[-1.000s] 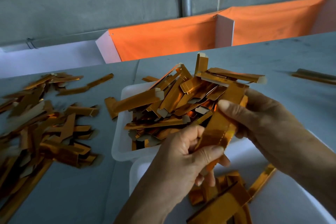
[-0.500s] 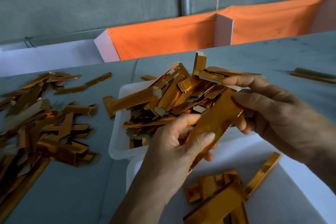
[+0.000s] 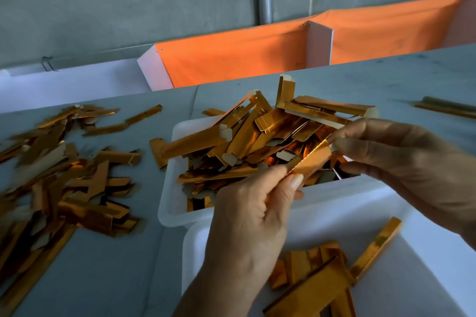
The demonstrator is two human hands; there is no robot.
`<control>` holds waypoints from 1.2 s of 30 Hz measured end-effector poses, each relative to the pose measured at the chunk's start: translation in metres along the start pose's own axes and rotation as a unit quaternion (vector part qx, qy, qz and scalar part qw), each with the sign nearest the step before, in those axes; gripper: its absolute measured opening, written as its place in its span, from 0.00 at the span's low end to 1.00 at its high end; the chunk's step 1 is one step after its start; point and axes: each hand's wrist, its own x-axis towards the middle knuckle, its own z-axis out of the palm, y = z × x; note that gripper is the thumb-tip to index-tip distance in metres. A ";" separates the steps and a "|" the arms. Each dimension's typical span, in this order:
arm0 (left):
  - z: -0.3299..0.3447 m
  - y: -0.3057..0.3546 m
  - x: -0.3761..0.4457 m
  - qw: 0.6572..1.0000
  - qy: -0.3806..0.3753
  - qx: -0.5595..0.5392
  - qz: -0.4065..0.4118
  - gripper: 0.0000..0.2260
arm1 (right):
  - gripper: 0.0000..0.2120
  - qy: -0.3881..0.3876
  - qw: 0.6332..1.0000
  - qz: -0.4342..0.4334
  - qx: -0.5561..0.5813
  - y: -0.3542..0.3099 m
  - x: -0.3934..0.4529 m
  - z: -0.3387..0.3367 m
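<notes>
Since half a second ago the gold strip (image 3: 311, 159) has been drawn up over the near right part of the heaped tray (image 3: 168, 188). Less of its length is now shown, and the left hand's hold has been shifted from its middle to its lower end.

Left of the heaped tray, a loose pile of flat strips (image 3: 64, 183) is spread on the grey table (image 3: 116, 278). They are glossy copper-gold foil on one face and dull grey card on the other, many with notched tab ends. The heaped tray itself is of matt white plastic with rounded corners, and is filled above its rim with the same creased pieces. Just in front of it a second white tray (image 3: 195, 265) is set, with a few folded strips lying flat inside.

Over the heaped tray's near edge the left hand (image 3: 255, 219) is held; the strip's lower end is pinched between its thumb and forefinger. The strip is narrow and shiny, with a pale card tab at the top. Its long axis is tilted from lower left to upper right, the upper end pointed at the right hand (image 3: 401, 162), by whose curled fingertips it is pinched, though blur softens the contact.

Well right of the heaped tray a single strip (image 3: 445, 107) is laid on the table
</notes>
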 end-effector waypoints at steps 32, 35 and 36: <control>0.005 -0.002 0.003 0.979 0.026 0.185 0.085 0.17 | 0.07 -0.059 0.963 0.215 0.151 0.003 -0.004 0.013; 0.004 0.001 0.004 0.972 0.012 0.205 0.117 0.20 | 0.09 -0.009 0.972 0.194 0.133 0.005 -0.003 0.015; 0.004 0.003 0.004 0.970 0.005 0.209 0.128 0.21 | 0.09 0.003 0.974 0.183 0.135 0.005 -0.003 0.015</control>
